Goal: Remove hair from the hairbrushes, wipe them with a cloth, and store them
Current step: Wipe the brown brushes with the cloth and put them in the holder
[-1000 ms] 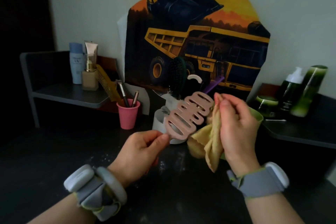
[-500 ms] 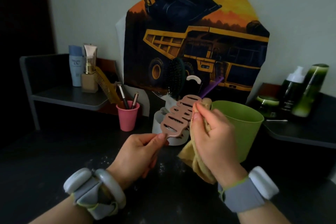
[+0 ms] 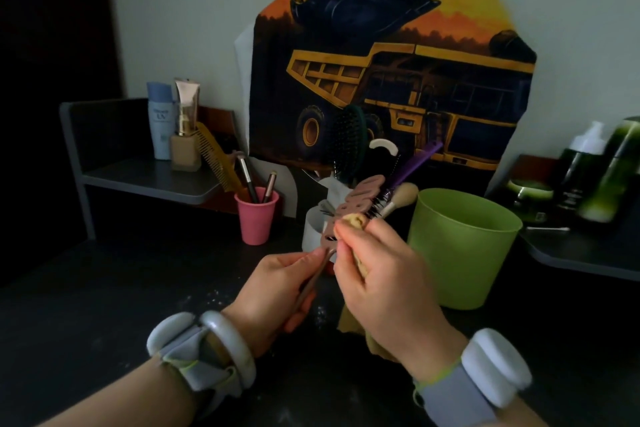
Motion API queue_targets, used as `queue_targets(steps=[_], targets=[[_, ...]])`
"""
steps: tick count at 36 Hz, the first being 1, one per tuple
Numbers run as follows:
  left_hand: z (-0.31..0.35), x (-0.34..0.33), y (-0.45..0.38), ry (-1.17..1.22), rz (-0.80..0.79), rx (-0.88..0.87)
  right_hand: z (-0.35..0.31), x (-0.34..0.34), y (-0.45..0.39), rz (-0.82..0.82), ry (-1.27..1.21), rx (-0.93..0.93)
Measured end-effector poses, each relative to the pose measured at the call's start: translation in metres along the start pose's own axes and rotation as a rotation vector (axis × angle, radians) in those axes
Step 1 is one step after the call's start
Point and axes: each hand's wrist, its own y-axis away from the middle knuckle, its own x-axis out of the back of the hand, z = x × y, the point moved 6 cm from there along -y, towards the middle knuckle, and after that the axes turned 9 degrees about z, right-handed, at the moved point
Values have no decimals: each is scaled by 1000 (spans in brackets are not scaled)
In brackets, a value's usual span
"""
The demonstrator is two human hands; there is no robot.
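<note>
Your left hand (image 3: 277, 288) is raised above the dark tabletop (image 3: 104, 305), palm turned inward, fingers curled; thumb and forefinger pinch the slim handle of the pink vented hairbrush (image 3: 356, 199). The brush slants up and away from those fingertips, its bristles facing right.

Your right hand (image 3: 384, 284) sits just right of the left, knuckles toward you, fingers closed around a bunched yellow cloth (image 3: 353, 220). A fold of cloth shows above the forefinger, pressed against the brush just above the left fingertips; more cloth hangs below the palm. The two hands nearly touch at the handle.

Beyond the fingertips, close behind the brush head, stands a white holder (image 3: 313, 225) with a dark paddle brush (image 3: 348, 142), a purple comb (image 3: 415, 163) and a powder brush (image 3: 401, 196). The green tub (image 3: 464, 246) stands just right of your right knuckles, its rim near finger height. A pink cup (image 3: 256, 218) stands left of the left fingertips, well apart. Bare tabletop shows left of and below your left wrist.
</note>
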Motion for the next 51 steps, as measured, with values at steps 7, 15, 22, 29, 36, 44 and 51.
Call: queue_targets(steps=[7,15,22,29,36,44,51], targets=[[3,-6,3,60,-104,21,16,34,-12,276,-117,-68],[3,-11,5,-60,-117,-35,39,48,-17,349,3,-184],[5,-6,4,-116,-68,-50,38,38,-15,246,2,-176],[8,-2,1,-31,-6,-83,21,26,-9,191,-49,-96],[7,-4,2,-12,-38,-56,11,23,-7,208,-91,-44],[0,-5,2,84,-35,7,1,3,4,149,-117,-8],[1,-8,4,151,-47,61,-8,-6,11,110,-40,58]])
